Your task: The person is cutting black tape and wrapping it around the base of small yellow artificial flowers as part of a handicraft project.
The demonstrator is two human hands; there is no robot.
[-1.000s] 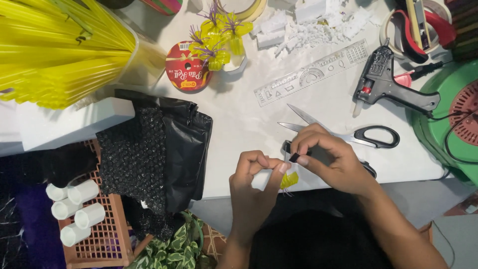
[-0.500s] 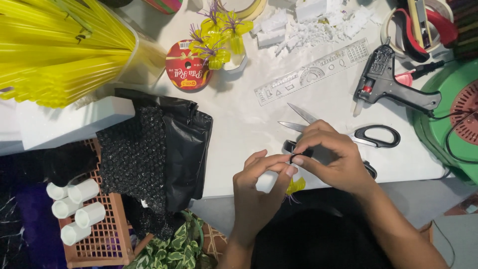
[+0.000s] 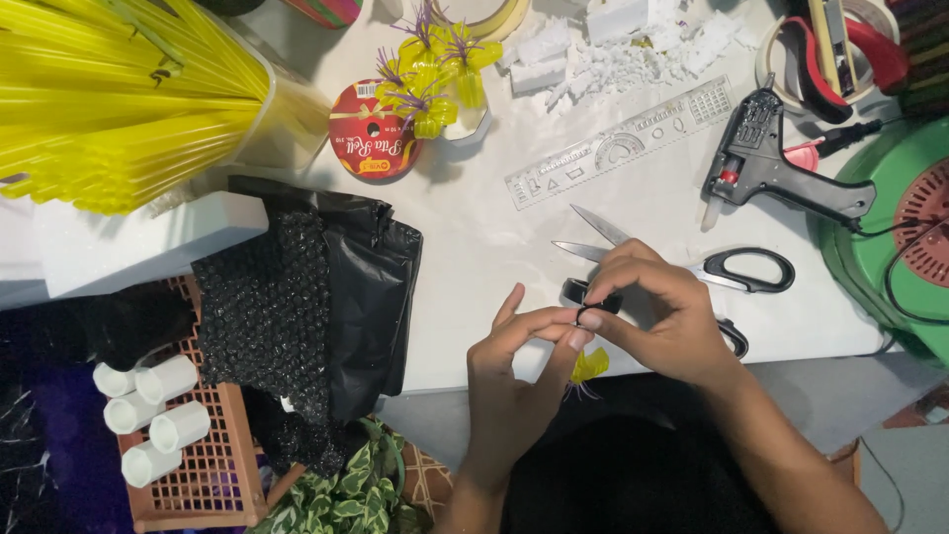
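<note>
Two hands meet over the table edge, working on a small yellow flower.

The left hand (image 3: 514, 381) and right hand (image 3: 657, 316) pinch together with fingertips touching; the flower (image 3: 589, 366) hangs just below them, near the scissors (image 3: 692, 265).

A home craft table: glue gun (image 3: 781, 173), scissors (image 3: 692, 259), stencil ruler (image 3: 621, 143), yellow straws (image 3: 119, 94), tape rolls (image 3: 840, 49).

Head view, straight down, close over table (image 3: 474, 257) (single camera)
</note>
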